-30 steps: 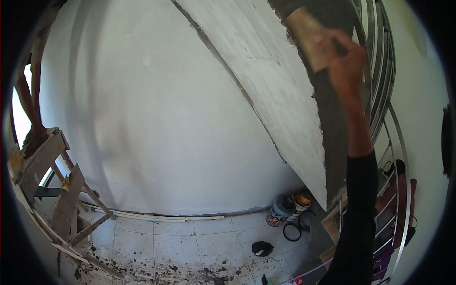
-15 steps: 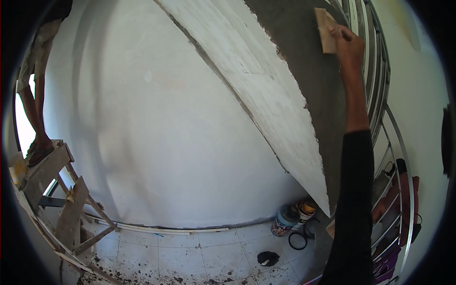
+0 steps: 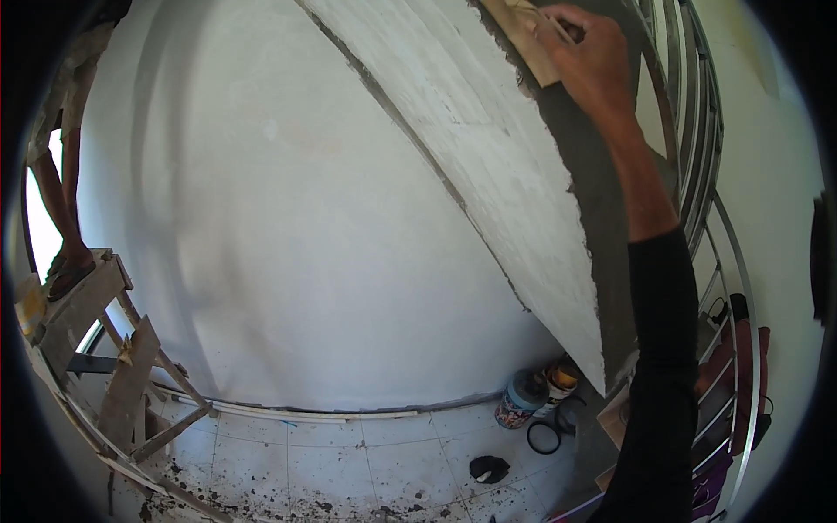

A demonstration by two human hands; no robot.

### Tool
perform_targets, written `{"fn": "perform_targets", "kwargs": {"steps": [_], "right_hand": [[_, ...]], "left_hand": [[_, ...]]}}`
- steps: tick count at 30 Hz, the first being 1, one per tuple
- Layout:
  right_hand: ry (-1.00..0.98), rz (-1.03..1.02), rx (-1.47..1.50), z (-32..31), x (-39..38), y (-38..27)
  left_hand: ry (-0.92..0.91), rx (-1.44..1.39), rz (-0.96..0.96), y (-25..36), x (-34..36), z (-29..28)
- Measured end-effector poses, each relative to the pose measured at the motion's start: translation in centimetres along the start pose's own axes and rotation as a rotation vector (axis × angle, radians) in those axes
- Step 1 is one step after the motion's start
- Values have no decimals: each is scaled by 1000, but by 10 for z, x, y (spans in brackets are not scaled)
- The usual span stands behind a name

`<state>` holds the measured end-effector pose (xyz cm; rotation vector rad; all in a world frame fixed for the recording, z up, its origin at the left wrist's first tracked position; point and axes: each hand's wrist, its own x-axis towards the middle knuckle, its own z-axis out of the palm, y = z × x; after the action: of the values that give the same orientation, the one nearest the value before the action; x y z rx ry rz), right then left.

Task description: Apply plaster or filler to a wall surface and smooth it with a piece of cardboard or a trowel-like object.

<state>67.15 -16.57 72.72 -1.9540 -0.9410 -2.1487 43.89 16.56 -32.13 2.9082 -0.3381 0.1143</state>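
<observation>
My right hand (image 3: 593, 65) reaches up from the lower right in a dark sleeve. Its fingers are closed round a wooden float (image 3: 542, 68), a light tan flat board. The float lies along the left edge of the dark grey plaster band (image 3: 602, 227), beside the ragged border of the white sloping surface (image 3: 488, 139). The float's upper end is cut off by the top of the picture. My left hand does not show.
Metal railings (image 3: 697, 113) run along the right. At far left, a person's legs (image 3: 61, 200) stand on a wooden scaffold (image 3: 87, 296). Blue and yellow-topped containers (image 3: 523, 399), (image 3: 558, 383) and a dark lump (image 3: 489, 470) sit on the debris-strewn tiled floor (image 3: 323, 462).
My right hand and the float have moved left across the dark plaster to its ragged edge. The float has tilted over and now lies along that edge.
</observation>
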Motion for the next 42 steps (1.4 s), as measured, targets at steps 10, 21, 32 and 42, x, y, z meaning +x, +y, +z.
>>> {"fn": "perform_targets", "kwargs": {"steps": [10,21,32,42], "right_hand": [[-19,13,61,-4,7,22],[81,8,48,1,0,3],[157,8,100,15,32,-12],[169,105,-47,-5,68,32]], "left_hand": [[171,-68,-53,2,-11,-1],[94,-163,-154,-1,-26,-5],[441,-332,-114,1,-25,4],[178,-198,-185,6,-34,-22]]}}
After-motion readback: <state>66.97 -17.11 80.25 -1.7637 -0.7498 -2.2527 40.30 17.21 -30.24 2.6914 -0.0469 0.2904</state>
